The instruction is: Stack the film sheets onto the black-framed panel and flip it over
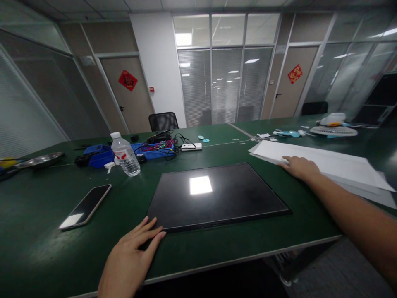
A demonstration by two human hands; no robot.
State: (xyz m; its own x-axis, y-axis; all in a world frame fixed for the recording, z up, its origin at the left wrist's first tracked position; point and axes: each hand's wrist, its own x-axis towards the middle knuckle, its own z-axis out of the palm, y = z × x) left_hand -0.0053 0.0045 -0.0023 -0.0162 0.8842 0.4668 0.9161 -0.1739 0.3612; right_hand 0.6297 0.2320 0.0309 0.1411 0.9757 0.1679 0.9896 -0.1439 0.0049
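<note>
A flat black panel (217,194) lies in the middle of the green table (37,231). My left hand (132,256) rests flat by the panel's near left corner, fingers stretched out and touching its edge. My right hand (299,167) reaches out to the right and lies on the near edge of a stack of white sheets (325,163), fingers curled down onto the paper; whether it grips a sheet is not visible.
A phone (85,206) lies face up to the left. Behind it stand a water bottle (125,155) and a blue tray (102,155) with cables. A white device (333,126) sits far right. The table's front edge runs just under my left wrist.
</note>
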